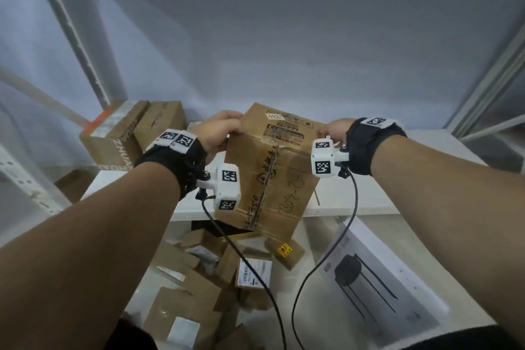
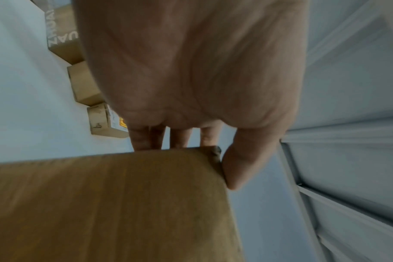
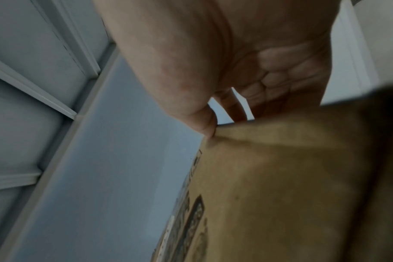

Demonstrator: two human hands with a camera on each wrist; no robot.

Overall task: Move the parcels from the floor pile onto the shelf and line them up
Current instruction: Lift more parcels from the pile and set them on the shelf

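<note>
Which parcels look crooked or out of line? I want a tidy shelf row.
The large brown cardboard box, held by the left hand and right hand, hangs tilted over the white shelf edge. The ZHUAZHUA-printed carton at back left sits askew.

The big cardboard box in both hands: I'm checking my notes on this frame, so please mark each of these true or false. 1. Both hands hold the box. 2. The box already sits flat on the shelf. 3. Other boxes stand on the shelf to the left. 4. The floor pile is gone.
1. True: the left hand and the right hand grip the big cardboard box at its far upper corners.
2. False: it is tilted, its lower end hanging past the edge of the shelf.
3. True: the ZHUAN-printed box and a plain box stand there.
4. False: small parcels lie below.
</note>
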